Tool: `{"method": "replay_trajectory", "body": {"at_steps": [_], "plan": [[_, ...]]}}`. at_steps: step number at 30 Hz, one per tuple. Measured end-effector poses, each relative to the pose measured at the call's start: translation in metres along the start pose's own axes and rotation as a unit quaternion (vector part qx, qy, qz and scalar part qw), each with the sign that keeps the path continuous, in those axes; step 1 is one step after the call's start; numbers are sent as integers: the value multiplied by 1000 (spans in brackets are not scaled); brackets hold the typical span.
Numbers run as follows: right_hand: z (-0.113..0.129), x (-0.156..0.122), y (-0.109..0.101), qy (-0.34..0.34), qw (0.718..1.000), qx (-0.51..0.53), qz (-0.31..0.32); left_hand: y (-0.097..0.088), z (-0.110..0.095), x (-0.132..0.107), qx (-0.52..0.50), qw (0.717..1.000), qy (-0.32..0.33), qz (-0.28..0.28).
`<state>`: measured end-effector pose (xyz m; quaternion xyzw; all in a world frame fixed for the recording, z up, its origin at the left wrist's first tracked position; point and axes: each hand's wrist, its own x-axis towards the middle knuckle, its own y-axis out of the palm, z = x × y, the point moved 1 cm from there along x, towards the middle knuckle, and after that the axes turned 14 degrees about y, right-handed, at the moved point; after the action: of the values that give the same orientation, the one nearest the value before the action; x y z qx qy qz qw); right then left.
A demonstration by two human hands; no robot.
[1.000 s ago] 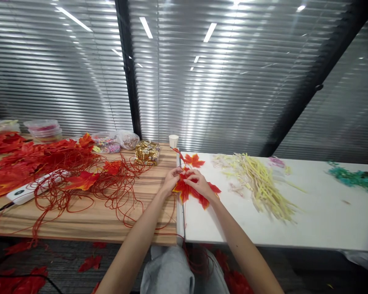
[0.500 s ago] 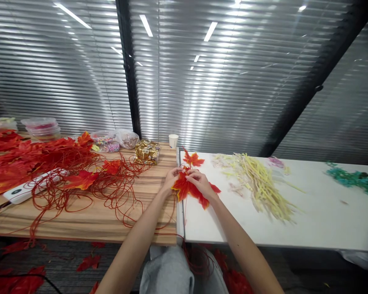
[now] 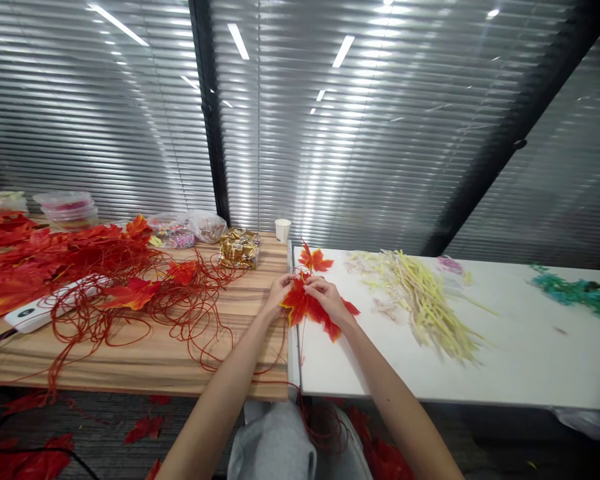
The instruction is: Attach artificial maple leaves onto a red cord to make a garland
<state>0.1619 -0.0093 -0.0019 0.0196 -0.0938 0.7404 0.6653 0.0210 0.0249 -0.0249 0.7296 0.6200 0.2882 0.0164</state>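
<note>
Maple leaf in red-orange lay at the seam of two tabletops, pinched between both my hands. My left hand and right hand had fingers closed on its upper edge. One smaller leaf sat just beyond; farther back stood one paper cup.

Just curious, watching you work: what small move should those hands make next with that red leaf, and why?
Probably slide the red-orange fabric maple leaf along the thin red wire: both the left hand and right hand pinch it at its top, where the wire meets it.
</note>
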Motion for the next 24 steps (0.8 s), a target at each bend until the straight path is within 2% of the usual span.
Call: {"method": "replay_trajectory", "body": {"at_steps": [16,24], "plan": [[-1,1,0,-4,1000,-3,4,0,4,1,-27,999,-15,-9],[-2,2,1,0,1000,2,-20,6,-8,-2,-43,999,-22,-13]]}}
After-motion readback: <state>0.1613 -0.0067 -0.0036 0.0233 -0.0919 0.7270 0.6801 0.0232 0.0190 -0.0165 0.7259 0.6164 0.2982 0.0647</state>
